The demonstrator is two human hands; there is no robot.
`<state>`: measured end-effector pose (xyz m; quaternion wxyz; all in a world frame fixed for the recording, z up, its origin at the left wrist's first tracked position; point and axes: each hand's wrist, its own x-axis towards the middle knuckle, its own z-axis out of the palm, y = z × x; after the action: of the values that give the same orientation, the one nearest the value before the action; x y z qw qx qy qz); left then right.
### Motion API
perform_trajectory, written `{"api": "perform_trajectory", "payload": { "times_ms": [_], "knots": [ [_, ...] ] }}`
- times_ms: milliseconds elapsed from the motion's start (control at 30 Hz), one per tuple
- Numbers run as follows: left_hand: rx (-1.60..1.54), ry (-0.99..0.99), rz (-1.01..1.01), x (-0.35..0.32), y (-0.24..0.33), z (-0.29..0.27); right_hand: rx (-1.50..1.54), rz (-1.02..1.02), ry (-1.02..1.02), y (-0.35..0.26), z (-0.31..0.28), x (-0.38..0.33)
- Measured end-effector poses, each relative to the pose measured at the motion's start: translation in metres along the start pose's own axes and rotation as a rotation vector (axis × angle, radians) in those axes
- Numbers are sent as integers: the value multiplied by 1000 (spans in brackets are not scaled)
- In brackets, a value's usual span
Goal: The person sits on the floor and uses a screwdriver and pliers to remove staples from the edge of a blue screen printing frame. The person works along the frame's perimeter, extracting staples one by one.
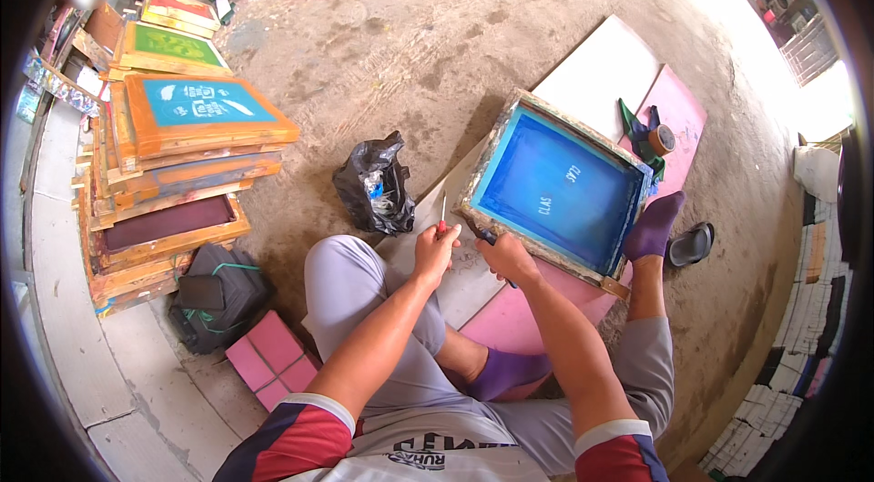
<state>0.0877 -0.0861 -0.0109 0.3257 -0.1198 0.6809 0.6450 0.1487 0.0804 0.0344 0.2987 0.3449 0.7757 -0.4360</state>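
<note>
My left hand (435, 250) is closed round the red handle of a screwdriver (443, 225), its thin metal shaft pointing away from me. Beside it, my right hand (507, 256) grips a dark-handled tool (486, 233) at the near left corner of a screen-printing frame (492, 150). The tool's kind is hard to make out, as the fingers cover much of it. Blue mesh (564, 186) with pale lettering fills the worn wooden frame, which lies on white and pink boards between my legs.
Left, many printing frames (209, 138) are stacked high. A black plastic bag (373, 182) stands open before my left knee. Near the stack are a dark bag (223, 286) and pink tiles (273, 359). Beyond the frame sit a round container (662, 140) and green cloth; a sandal (690, 245) lies right.
</note>
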Motion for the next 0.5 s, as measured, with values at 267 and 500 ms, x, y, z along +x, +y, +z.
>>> {"api": "perform_trajectory", "payload": {
  "times_ms": [267,500],
  "knots": [
    [-12,-4,-2,1,-1,-2,-388,-138,364,7,23,-3],
    [-34,4,-124,8,-8,-11,-406,-212,321,18,26,-23]
  ]
}}
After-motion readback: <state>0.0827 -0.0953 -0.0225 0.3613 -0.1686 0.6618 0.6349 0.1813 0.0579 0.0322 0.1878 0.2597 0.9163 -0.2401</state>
